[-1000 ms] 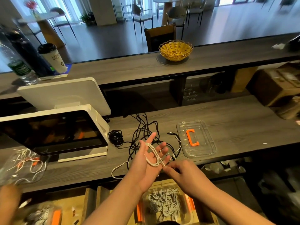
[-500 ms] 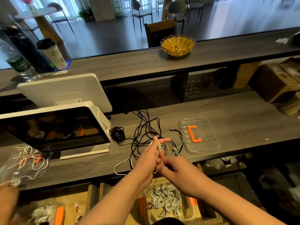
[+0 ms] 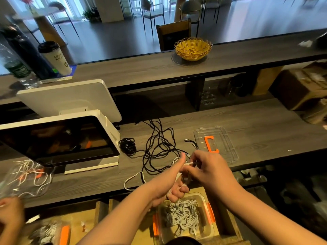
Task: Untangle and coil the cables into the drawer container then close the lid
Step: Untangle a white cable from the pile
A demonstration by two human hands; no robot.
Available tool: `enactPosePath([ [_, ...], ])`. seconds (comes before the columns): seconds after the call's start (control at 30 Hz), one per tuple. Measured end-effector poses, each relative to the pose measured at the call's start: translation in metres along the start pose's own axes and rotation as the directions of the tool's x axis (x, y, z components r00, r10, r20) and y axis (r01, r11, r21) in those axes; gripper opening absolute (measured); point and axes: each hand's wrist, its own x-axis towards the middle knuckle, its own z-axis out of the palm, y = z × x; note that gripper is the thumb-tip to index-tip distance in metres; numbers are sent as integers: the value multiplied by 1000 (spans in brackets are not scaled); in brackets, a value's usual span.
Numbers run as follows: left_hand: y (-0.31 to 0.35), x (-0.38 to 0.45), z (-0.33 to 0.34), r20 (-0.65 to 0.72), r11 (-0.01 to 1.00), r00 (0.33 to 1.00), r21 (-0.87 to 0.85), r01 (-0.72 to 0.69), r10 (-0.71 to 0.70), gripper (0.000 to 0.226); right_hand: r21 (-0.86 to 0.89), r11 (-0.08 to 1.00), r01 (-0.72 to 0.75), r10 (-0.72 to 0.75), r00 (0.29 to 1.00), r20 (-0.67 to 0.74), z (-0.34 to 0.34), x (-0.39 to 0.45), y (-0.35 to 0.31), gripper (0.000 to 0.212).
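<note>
A: Where is the white cable (image 3: 134, 179)?

B: One loop lies on the lower counter (image 3: 247, 124) near its front edge. The rest runs up into both hands, which are held over that edge. The left hand (image 3: 169, 181) has its fingers curled around the cable and its thumb raised. The right hand (image 3: 210, 168) pinches the cable end between thumb and fingertips, just beside the left thumb.

A: And the container?

B: The clear container (image 3: 184, 218) sits in the open drawer directly below the hands. It has two orange latches and holds a heap of coiled white cables. Its lid (image 3: 228, 147) lies flat on the counter behind the right hand, one orange handle on top.

A: How many other cables are there?

B: A tangle of black cables (image 3: 159, 147) is spread just beyond the hands; I cannot tell how many. One small black bundle (image 3: 127, 145) lies beside the white screen unit (image 3: 60, 138).

A: Is there any free space?

B: The counter right of the lid is bare wood out to its edge. To the left, another clear box (image 3: 24, 177) holds loose white cables, with a second person's hand (image 3: 10, 211) below it.
</note>
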Motion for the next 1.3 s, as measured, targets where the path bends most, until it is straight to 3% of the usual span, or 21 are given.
enactPosePath([
  [0.13,-2,1,3,119,993,991,114,44,-58,97,-9,1000,4,-4,997,-76,-6,2,10,21],
  [0.27,-3,-4,3,97,891,995,454,-24,-22,58,22,1000,-18,21,990,-137,-15,2,17,21],
  [0.3,-5,-3,3,92,856,996,514,-61,16,47,33,999,-27,32,988,-153,-16,3,20,20],
  [0.4,-11,0,8,-22,808,976,564,-169,219,43,54,997,-57,66,982,-177,-17,5,28,18],
  [0.57,-15,4,4,-165,864,901,395,-312,401,44,76,991,-107,115,986,-121,-11,0,32,11],
  [0.67,-16,5,1,-294,918,870,101,-384,396,44,75,989,-129,136,987,-89,-5,-5,33,11],
  [0.77,-14,2,-1,-358,860,857,-217,-462,371,46,58,988,-145,147,989,-25,1,-10,35,12],
  [0.9,-9,0,-4,-434,728,836,-443,-523,337,47,20,989,-147,145,987,66,11,-18,34,10],
  [1.3,-7,7,-2,-540,562,789,-571,-599,293,47,-28,999,-27,33,970,243,34,-33,16,24],
])
